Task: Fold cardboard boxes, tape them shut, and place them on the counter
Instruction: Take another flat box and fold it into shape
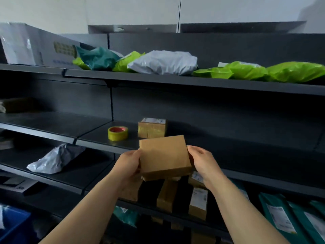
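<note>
Cardboard box (164,156), held above the shelf (98,136) near the tape roll (117,133), looks light, stiff yet crushable; left hand (130,164) and right hand (200,161) grip its opposite side edges, the best hold

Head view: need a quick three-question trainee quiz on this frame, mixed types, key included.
1. True or false: the tape roll lies on the shelf, left of the small labelled box.
2. The plain cardboard box is held by: A) one hand, B) both hands, C) nothing, it sits on the shelf.
3. Fill in: most bags on the top shelf are ___.

Key: 1 true. 2 B, left hand and right hand grip its sides. 3 green.
</note>
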Tool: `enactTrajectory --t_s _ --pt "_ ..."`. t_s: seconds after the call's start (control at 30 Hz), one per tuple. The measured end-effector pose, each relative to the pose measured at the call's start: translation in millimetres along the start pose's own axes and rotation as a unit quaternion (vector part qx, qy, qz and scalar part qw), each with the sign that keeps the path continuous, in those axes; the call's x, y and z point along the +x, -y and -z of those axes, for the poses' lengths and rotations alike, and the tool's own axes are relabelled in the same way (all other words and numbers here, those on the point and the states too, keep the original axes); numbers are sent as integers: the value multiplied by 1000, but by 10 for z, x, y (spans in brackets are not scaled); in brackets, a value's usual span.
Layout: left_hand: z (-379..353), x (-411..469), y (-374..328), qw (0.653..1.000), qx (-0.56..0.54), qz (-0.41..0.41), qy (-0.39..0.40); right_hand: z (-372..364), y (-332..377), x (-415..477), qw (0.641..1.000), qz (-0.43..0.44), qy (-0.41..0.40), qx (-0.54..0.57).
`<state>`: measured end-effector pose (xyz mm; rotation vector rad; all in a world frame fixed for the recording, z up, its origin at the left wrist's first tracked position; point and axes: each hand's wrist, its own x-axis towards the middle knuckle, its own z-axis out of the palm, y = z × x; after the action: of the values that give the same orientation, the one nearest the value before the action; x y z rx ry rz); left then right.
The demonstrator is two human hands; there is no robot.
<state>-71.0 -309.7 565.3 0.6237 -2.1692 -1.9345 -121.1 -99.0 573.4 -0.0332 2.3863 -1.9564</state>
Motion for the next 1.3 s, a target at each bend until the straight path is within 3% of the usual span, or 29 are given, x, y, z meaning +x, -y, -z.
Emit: enactTrajectory --t_s 0.33,0.53,0.8,0.97,1.17,1.3 --pt "-51 865 -410 990 -138 -12 -35 -188 266 1100 998 -19 32 57" --pt "-119 1346 -491 991 -118 -11 -67 -318 250 1674 998 -25 18 55" --pt "22 1668 -410 991 -130 2 -25 -595 126 2013 995 -86 27 30" --pt "220 1837 -403 989 -146 39 -1 -765 140 1968 996 -79 9 41" --pt "401 1979 -360 990 -130 30 55 -939 174 1930 991 -89 5 99" --pt "472 2032 -375 988 -132 42 66 -1001 190 1871 994 -77 3 72"
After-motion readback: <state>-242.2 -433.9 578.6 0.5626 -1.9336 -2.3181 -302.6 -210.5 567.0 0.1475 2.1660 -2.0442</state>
